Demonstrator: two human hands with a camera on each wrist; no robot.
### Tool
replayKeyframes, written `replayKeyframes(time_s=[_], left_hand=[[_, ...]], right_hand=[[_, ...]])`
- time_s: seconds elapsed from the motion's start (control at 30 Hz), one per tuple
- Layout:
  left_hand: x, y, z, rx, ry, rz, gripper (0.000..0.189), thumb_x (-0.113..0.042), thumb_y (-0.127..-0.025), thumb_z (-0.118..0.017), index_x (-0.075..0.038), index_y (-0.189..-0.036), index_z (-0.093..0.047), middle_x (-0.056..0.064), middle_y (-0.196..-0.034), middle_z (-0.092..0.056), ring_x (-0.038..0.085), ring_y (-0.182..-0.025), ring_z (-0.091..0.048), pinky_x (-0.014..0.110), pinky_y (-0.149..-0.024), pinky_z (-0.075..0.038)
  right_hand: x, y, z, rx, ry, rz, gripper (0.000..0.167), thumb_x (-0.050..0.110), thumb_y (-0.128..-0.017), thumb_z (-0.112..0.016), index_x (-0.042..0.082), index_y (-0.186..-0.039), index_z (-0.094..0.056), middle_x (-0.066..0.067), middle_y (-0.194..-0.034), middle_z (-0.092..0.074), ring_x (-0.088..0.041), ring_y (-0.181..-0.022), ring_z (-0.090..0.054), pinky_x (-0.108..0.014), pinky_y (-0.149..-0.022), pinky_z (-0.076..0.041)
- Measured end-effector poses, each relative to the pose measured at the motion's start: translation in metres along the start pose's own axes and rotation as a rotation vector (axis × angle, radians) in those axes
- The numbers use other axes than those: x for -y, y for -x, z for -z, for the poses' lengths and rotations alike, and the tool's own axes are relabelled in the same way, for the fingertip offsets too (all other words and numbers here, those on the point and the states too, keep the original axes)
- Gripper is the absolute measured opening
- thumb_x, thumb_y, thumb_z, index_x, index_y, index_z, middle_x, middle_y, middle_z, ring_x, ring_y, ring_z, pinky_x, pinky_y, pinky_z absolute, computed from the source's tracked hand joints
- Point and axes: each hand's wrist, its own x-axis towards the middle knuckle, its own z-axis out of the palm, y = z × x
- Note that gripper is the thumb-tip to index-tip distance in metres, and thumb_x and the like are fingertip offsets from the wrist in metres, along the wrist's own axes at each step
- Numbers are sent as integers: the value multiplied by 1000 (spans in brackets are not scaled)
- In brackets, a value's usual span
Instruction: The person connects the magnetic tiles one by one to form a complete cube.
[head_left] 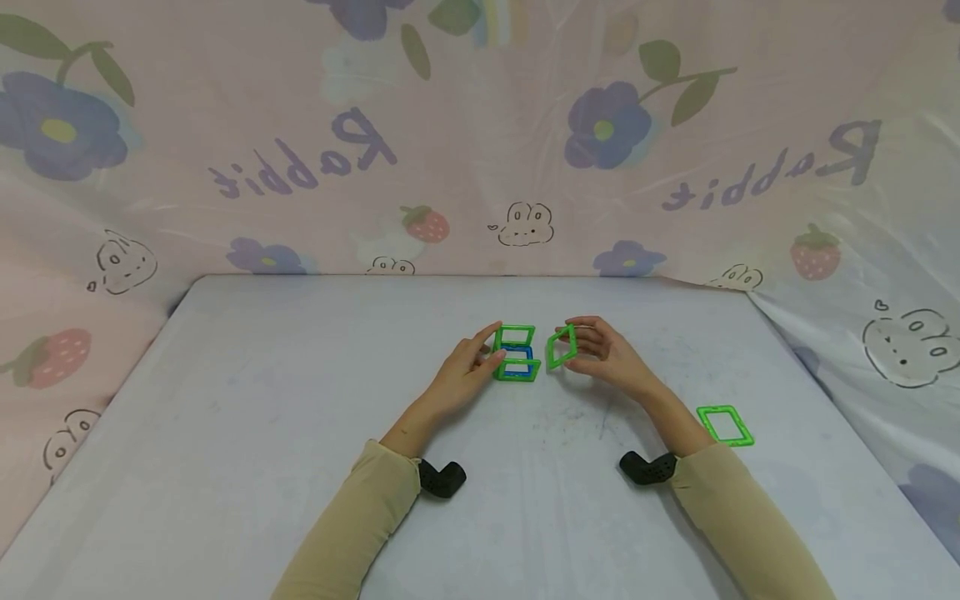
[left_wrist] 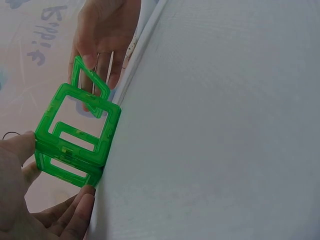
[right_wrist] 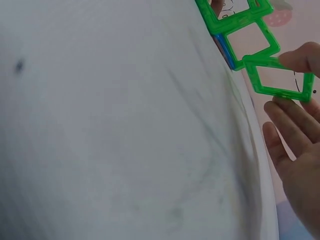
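A small box of square magnetic tiles stands on the table, with green tiles [head_left: 517,328] upright around a blue tile [head_left: 531,354] at the bottom. Its right side is open in the head view. My left hand [head_left: 461,371] grips the box at its left side, thumb toward the near wall and a finger at the far corner. Just right of the box, my right hand [head_left: 611,358] pinches a separate green square tile [head_left: 551,352], held tilted between thumb and fingers. In the right wrist view this held tile [right_wrist: 280,93] overlaps the corner of the box.
Another green square tile [head_left: 742,425] lies flat on the white table [head_left: 225,417], beside the right forearm. Black wrist devices [head_left: 442,480] sit at both sleeve cuffs. A printed curtain [head_left: 465,150] hangs behind the table and along its sides.
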Motion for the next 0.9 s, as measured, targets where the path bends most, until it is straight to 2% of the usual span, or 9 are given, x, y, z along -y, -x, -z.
replayKeyframes(time_s=[0.2,0.4,0.5,0.7,0.9], left_hand=[[0,1,0,1,5,2,53,-31,-100,-50,-20,-150,-33,17,-114,-56,21,-92,-48,35,-80,-41],[-1,1,1,-5,-3,-18,53,-30,-100,-51,-19,-150,-34,16,-108,-57,21,-91,-47,35,-78,-40],[-1,1,1,-8,-3,-10,53,-31,-100,-51,-20,-150,-34,16,-109,-56,20,-90,-46,34,-78,-39],[-1,1,1,-6,2,-4,53,-31,-100,-50,-20,-150,-34,17,-111,-56,20,-89,-46,33,-77,-39],[-1,2,1,-6,-10,-12,53,-30,-101,-50,-20,-150,-34,15,-105,-55,19,-87,-45,33,-76,-39]], right_hand=[[0,-1,-3,16,13,-3,66,-5,-84,-67,-10,-139,-30,-28,-141,-44,-38,-126,-46,-17,-98,-41],[-1,-3,-5,33,29,-24,66,-3,-84,-68,-7,-139,-32,-26,-141,-45,-40,-126,-45,-17,-97,-40],[-2,-5,-6,48,47,-26,66,-2,-85,-68,-6,-140,-32,-25,-140,-46,-40,-127,-45,-24,-101,-41],[0,-8,-10,63,77,-31,65,-1,-84,-70,-5,-139,-35,-24,-139,-47,-40,-127,-46,-49,-105,-37],[1,-10,-15,66,105,-48,65,-1,-83,-71,-4,-138,-36,-24,-138,-48,-40,-126,-48,-49,-102,-41]])
